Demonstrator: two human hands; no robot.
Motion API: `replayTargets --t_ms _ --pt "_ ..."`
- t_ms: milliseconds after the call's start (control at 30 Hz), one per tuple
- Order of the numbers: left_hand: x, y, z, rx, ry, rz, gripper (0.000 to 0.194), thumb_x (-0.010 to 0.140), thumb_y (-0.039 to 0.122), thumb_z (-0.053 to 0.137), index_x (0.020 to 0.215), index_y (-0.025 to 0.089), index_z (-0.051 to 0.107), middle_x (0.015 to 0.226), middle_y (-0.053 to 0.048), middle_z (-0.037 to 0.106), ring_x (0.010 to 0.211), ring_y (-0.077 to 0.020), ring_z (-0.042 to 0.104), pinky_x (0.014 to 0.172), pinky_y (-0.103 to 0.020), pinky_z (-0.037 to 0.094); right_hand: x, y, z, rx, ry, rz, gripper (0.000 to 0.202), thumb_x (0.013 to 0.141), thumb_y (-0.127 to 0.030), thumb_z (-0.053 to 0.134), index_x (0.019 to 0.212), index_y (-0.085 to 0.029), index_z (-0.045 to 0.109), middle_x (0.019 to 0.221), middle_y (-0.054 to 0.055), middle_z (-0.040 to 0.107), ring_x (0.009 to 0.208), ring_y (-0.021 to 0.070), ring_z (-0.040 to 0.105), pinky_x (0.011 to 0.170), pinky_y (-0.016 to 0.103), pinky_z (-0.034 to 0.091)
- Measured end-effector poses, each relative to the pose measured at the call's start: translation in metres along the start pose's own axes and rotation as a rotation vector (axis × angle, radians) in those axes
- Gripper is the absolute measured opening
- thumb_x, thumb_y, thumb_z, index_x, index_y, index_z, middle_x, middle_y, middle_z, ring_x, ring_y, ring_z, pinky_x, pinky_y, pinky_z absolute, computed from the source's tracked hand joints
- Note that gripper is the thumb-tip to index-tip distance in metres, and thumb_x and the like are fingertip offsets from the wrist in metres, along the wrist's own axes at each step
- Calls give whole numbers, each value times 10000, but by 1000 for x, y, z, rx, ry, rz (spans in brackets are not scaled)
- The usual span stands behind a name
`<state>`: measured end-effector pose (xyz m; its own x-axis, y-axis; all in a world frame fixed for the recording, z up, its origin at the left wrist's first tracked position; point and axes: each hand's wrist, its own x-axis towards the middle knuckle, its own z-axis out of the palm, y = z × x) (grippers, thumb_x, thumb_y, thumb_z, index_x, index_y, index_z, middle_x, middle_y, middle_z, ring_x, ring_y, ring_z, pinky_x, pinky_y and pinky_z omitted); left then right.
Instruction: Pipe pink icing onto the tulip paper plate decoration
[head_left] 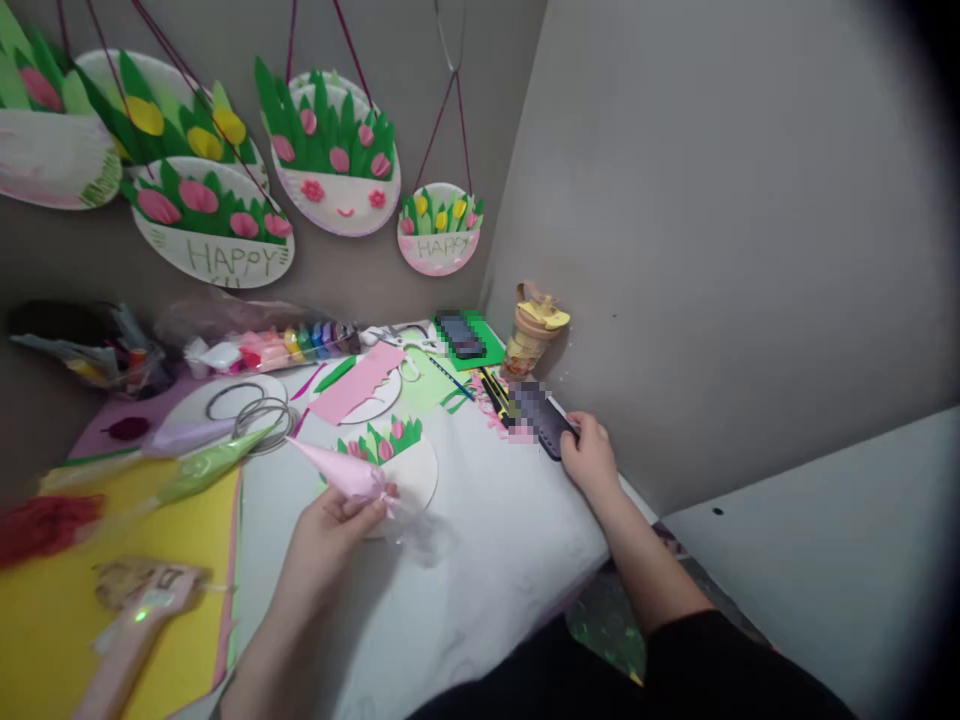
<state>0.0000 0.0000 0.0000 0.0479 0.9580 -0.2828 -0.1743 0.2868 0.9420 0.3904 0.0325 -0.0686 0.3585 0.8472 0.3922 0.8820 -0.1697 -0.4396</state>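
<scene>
My left hand [337, 525] is closed around a pink piping bag [349, 475], its narrow tip pointing up and left and its clear tail hanging to the right. Just behind the bag lies a white paper plate [416, 475] decorated with green paper leaves and pink tulips, partly covered by bag and hand. At the table's right edge my right hand [590, 450] grips the near end of a dark smartphone [546, 420], whose screen is blurred out. Pink paper scraps [517, 433] and a yellow-and-black cutter [495, 393] are beside the phone.
A tumbler [531, 335] stands against the wall. Another phone [460, 334] rests on green paper. Scissors [405, 340], pink paper [358, 383] and a green piping bag [214, 462] lie around the table. A pink glue gun [139, 625] is at front left. Decorated plates [337, 200] hang above.
</scene>
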Motion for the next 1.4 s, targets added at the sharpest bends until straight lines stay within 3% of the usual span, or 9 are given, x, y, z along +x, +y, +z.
replayTargets --t_ms 167,300,433,533,667,900,1067,1400 --pt "-2 2 1 -8 0 -16 435 584 335 835 944 126 708 946 -133 736 886 -270 672 756 -323 503 28 -3 1 -64 -211 40 427 789 -225 466 1203 -124 499 1037 191 653 960 314 611 816 406 469" --pt "-3 4 2 -4 1 -16 443 580 345 833 938 120 703 929 -132 738 886 -279 676 745 -323 507 45 -12 -2 -30 -296 -60 486 733 -107 454 1214 -147 512 1082 153 666 1014 268 610 845 355 464" --pt "-4 6 2 -8 4 -11 447 573 344 835 942 131 700 925 -128 740 884 -283 678 725 -321 512 38 -12 -15 -3 -382 -175 374 672 -64 445 954 -199 650 975 63 706 934 207 629 820 289 465" --pt "-5 7 3 -10 5 -7 438 557 336 842 924 135 709 910 -131 742 871 -288 679 714 -326 515 25 -3 -27 -31 -344 -146 264 730 -122 438 849 -205 658 848 47 707 822 205 637 768 299 464" --pt "-6 7 5 6 -40 -21 400 556 315 843 890 129 722 878 -129 742 810 -275 683 694 -330 517 18 6 -29 -97 -250 -34 296 800 -179 448 1049 -182 608 923 97 700 813 226 643 726 311 461" --pt "-8 9 8 47 -43 -23 384 536 288 846 872 142 731 840 -101 743 777 -250 679 665 -299 510 30 -7 -4 -57 -340 -149 590 762 -395 610 1262 -114 473 1183 196 553 1109 315 551 895 395 442" --pt "-7 9 7 36 -42 -34 406 540 298 845 895 139 730 845 -103 742 773 -247 677 654 -296 507 40 -16 6 -48 -331 -126 715 705 -337 660 1334 -131 389 1169 181 515 1187 336 491 948 427 417" --pt "-5 8 9 29 -67 -49 363 556 299 838 870 152 729 848 -90 741 783 -233 671 725 -310 496 57 -39 18 -102 -354 44 816 654 -316 663 1373 -120 332 1249 215 417 1131 364 533 950 438 414"
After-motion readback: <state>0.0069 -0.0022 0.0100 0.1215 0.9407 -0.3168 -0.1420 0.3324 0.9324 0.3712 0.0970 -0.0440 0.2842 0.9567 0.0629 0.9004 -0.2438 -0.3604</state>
